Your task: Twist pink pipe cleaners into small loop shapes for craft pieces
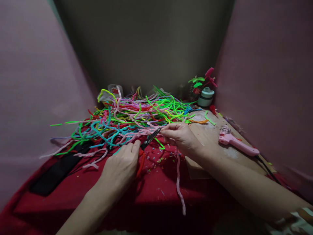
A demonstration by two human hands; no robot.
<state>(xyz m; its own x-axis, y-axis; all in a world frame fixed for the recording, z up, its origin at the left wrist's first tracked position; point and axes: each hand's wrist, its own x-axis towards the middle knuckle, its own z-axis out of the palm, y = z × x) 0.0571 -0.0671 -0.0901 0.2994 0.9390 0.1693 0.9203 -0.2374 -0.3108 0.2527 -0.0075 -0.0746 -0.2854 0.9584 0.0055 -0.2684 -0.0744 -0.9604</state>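
While our left hand (123,160) is gripping scissors (149,140), right hand (181,135) pinching pink stem (178,181), we're likely trimming, next needing steadiness.

Two hands (124,160) (179,137) and one pair of scissors (148,142) are by one pile of fuzzy sticks (146,112). To its right are one jar (205,98) and one glue gun (237,143).

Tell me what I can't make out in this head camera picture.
In the head view:
- Scissors: handles partly covered by the left hand.
- Pink strand: upper end hidden by the right hand.
- Phone-like black slab: far end under coloured strands.
- Scraps: too small and dim to count.
- Sleeve: cut off by the picture's edge.
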